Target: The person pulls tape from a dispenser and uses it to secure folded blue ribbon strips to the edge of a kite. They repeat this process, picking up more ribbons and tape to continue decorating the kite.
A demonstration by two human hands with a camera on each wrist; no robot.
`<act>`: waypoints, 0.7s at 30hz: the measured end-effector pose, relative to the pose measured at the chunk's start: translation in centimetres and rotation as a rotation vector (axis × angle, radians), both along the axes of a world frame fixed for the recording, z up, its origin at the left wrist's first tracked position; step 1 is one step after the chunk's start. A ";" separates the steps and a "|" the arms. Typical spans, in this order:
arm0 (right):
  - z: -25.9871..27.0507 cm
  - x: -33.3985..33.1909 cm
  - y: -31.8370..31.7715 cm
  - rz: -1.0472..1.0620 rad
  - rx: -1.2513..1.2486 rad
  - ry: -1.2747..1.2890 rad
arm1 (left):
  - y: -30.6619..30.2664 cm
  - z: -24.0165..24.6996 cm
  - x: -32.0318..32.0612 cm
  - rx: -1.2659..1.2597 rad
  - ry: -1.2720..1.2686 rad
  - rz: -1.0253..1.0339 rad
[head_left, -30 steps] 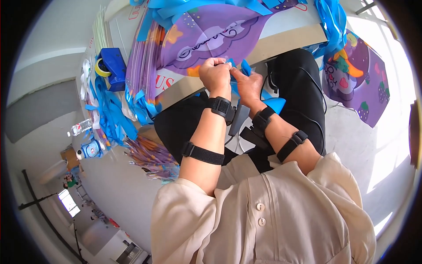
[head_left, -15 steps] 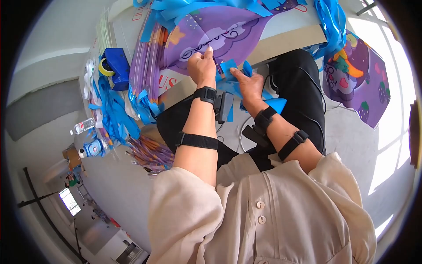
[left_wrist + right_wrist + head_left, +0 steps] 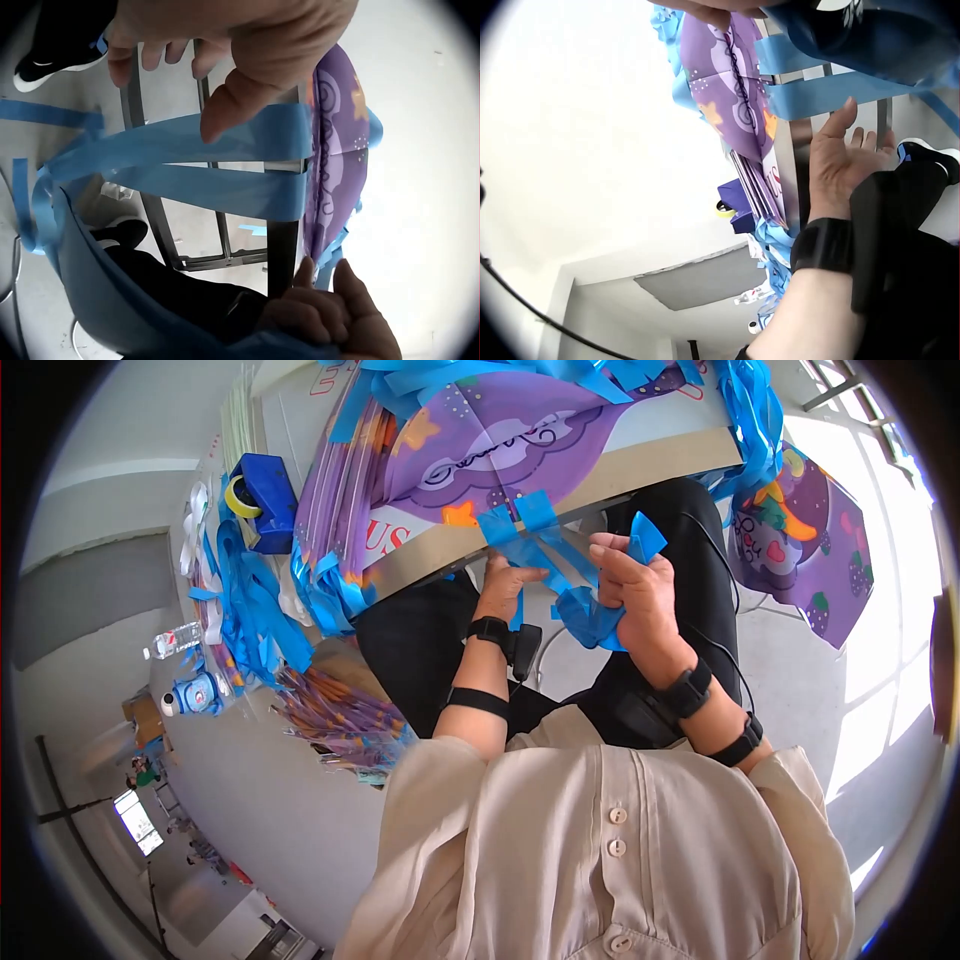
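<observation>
Two flat strips of blue ribbon [image 3: 520, 550] run from the lower edge of a purple printed sheet [image 3: 480, 445] over the front of the table. Lower down they gather into a loose bunch at my right hand [image 3: 640, 595], whose curled fingers hold the ribbon. My left hand [image 3: 505, 588] is beside the strips, with fingers spread and nothing gripped. In the left wrist view, the left thumb [image 3: 225, 112] overlaps the upper strip, and the right hand [image 3: 330, 315] is low by the sheet's edge. The right wrist view shows the left palm [image 3: 844, 169] under the ribbons.
On the left of the table lie a stack of folded purple sheets [image 3: 345, 490], a blue tape dispenser [image 3: 262, 505] and loose blue ribbons [image 3: 250, 600]. Another printed purple sheet [image 3: 810, 550] hangs at the right. Packed purple bundles [image 3: 340, 710] sit below the table's left side.
The hands, close together at the sheet's edge before, have moved apart and down. The left hand has let go and spread; the right has drawn back with the ribbon, stretching its strips over the edge.
</observation>
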State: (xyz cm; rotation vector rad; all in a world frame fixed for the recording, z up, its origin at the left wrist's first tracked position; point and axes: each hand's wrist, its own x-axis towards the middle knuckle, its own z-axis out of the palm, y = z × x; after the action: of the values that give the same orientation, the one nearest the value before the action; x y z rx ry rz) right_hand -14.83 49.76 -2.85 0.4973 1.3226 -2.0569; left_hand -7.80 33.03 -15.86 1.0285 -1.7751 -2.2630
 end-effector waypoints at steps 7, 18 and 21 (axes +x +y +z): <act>3.0 -1.2 4.4 -0.055 -0.204 -0.019 | 3.9 2.0 2.0 0.276 -0.090 -0.542; 4.7 -4.7 10.9 -0.030 -0.806 -0.044 | 3.6 19.8 7.7 0.639 0.608 -0.403; 4.2 -4.6 10.7 -0.046 -0.789 -0.058 | 3.2 23.8 10.3 0.573 0.441 -0.658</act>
State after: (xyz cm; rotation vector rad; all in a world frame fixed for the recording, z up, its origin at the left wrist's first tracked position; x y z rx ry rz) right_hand -19.42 60.50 1.31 0.2203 0.3867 -2.3586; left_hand 2.45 36.20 7.90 -0.1109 -1.4290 -3.1639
